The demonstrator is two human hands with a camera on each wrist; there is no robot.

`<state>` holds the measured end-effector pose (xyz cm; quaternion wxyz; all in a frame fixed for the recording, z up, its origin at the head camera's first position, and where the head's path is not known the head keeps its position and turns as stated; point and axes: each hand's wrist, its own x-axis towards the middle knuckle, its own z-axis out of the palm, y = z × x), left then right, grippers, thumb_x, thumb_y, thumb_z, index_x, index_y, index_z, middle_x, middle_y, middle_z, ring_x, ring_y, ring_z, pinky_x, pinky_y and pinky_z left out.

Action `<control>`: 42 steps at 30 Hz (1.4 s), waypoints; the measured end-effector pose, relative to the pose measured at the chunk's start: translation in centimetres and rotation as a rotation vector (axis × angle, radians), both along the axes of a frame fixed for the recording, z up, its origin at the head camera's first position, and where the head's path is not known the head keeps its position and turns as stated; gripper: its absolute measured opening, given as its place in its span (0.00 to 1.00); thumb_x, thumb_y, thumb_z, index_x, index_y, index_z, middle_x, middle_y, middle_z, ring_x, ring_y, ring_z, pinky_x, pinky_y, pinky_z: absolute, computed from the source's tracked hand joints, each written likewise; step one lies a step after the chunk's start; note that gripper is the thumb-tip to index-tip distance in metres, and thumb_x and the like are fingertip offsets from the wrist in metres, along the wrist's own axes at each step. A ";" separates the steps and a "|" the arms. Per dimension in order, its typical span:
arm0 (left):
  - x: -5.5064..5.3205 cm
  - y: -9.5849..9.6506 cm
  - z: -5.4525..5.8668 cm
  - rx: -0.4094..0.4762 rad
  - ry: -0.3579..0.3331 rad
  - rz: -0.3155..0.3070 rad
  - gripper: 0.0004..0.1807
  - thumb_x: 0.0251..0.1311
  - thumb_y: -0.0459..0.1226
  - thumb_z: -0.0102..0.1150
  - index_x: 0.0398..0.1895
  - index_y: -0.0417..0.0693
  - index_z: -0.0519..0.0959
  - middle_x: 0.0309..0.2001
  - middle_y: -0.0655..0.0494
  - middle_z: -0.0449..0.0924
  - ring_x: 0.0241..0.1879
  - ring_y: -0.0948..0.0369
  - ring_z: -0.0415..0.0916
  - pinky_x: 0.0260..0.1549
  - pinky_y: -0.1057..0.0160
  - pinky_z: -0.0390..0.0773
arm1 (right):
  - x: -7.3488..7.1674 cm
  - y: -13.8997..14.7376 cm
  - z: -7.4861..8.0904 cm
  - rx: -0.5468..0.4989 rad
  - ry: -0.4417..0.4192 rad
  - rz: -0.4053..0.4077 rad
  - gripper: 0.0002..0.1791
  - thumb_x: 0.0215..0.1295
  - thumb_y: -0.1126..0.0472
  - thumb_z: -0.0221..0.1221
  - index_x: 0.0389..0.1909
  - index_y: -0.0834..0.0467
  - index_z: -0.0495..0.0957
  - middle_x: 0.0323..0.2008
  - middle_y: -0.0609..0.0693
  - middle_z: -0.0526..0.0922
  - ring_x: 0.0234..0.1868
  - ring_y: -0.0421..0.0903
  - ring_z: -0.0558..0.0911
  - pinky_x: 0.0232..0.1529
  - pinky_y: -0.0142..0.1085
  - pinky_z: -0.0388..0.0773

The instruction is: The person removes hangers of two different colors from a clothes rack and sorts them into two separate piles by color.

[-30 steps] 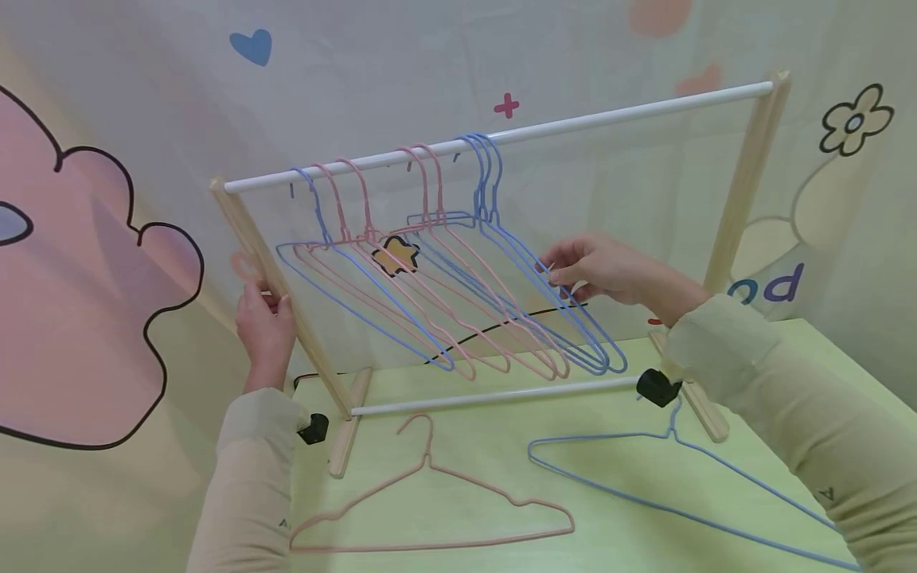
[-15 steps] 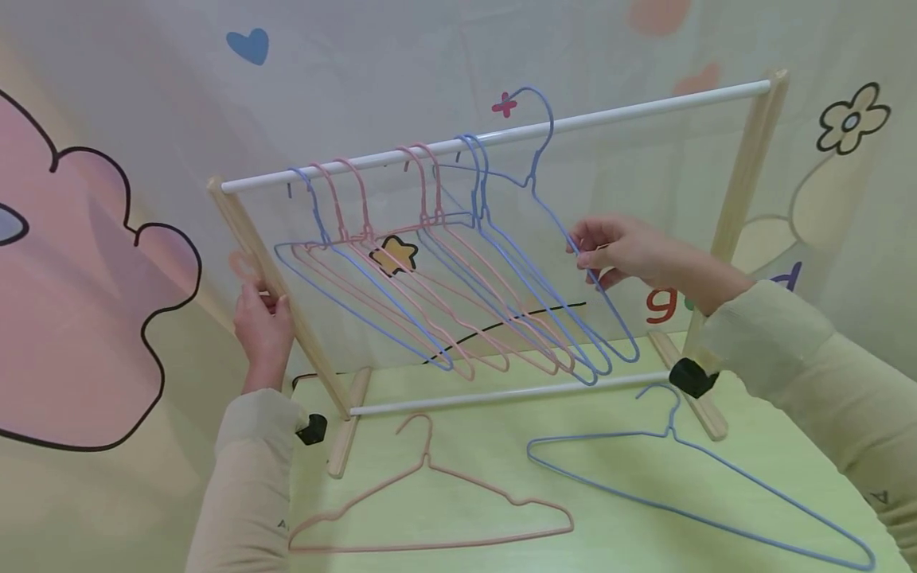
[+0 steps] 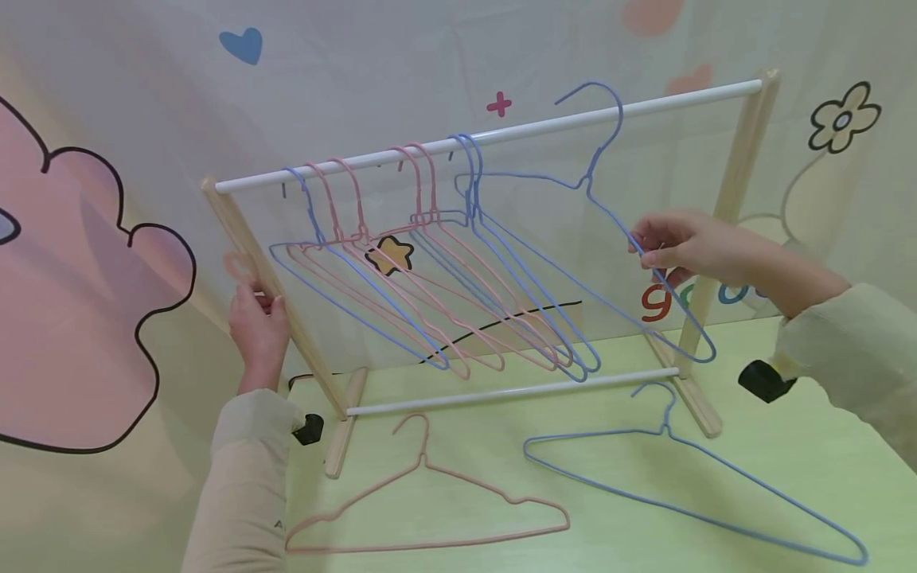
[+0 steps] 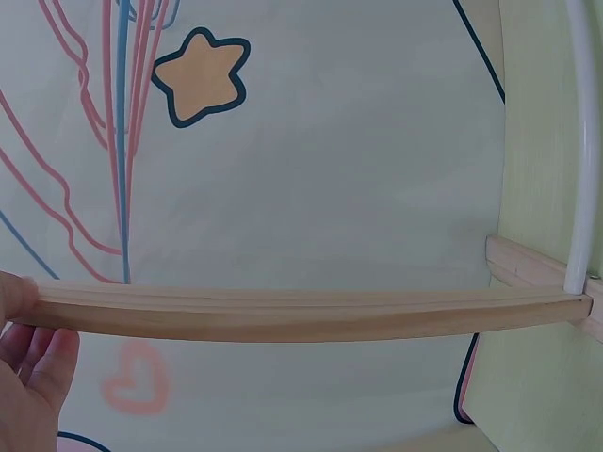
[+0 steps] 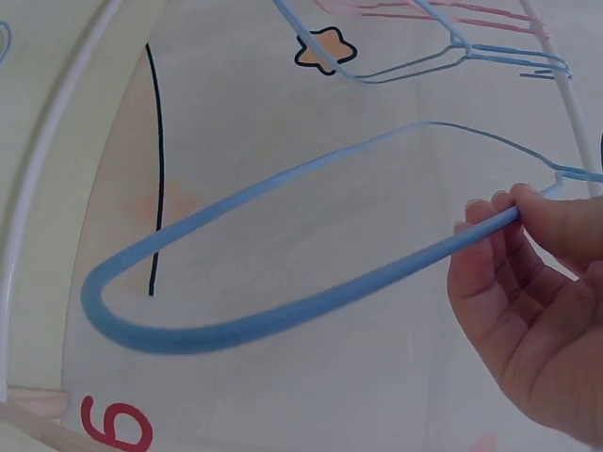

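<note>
Blue triangular wire hanger (image 5: 339,291) pinched by right hand (image 3: 686,241); pale wooden post (image 4: 301,318) gripped by left hand (image 3: 259,330). Hanger best kept off white tubular rail (image 3: 530,129).

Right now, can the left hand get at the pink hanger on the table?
Probably yes, once the left hand releases the wooden rack upright; nothing covers the pink wire hanger lying nearby.

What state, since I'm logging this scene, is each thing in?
Left hand: gripping the left post
Right hand: pinching the held blue hanger
Held blue hanger: unhooked, tilted, hook tip above the white rail
Hung pink hangers: hooked over the rail
Hung blue hangers: hooked over the rail
Loose pink hanger: lying on the table
Loose blue hanger: lying on the table
Rack: standing
</note>
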<state>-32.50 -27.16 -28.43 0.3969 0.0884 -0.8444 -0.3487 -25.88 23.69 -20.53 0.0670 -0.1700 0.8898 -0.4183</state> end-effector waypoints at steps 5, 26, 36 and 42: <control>0.0 0.0 -0.1 0.006 0.004 0.000 0.13 0.55 0.32 0.51 0.43 0.35 0.67 0.38 0.38 0.72 0.42 0.46 0.70 0.45 0.52 0.67 | 0.6 1.9 -0.9 0.069 0.016 -0.012 0.07 0.63 0.69 0.46 0.41 0.65 0.64 0.27 0.53 0.69 0.26 0.48 0.73 0.28 0.37 0.76; 0.0 0.0 -0.1 -0.001 0.011 -0.004 0.13 0.55 0.31 0.50 0.43 0.35 0.67 0.38 0.39 0.72 0.42 0.46 0.70 0.45 0.52 0.66 | 2.1 7.4 -6.7 0.138 -0.096 0.083 0.03 0.63 0.68 0.46 0.37 0.63 0.65 0.24 0.47 0.68 0.25 0.42 0.72 0.25 0.33 0.74; -0.1 0.1 0.0 -0.011 0.031 -0.007 0.13 0.55 0.31 0.50 0.43 0.35 0.67 0.37 0.38 0.72 0.41 0.46 0.71 0.44 0.51 0.66 | 2.7 7.9 -9.4 0.097 -0.210 0.192 0.04 0.63 0.65 0.46 0.36 0.63 0.63 0.25 0.46 0.68 0.25 0.42 0.72 0.24 0.34 0.73; 0.0 0.0 0.0 -0.009 0.036 -0.004 0.12 0.54 0.31 0.51 0.42 0.35 0.67 0.37 0.39 0.72 0.41 0.46 0.71 0.44 0.51 0.66 | 3.0 7.9 -11.4 0.041 -0.250 0.264 0.06 0.63 0.63 0.47 0.35 0.62 0.64 0.24 0.45 0.68 0.22 0.43 0.72 0.22 0.34 0.73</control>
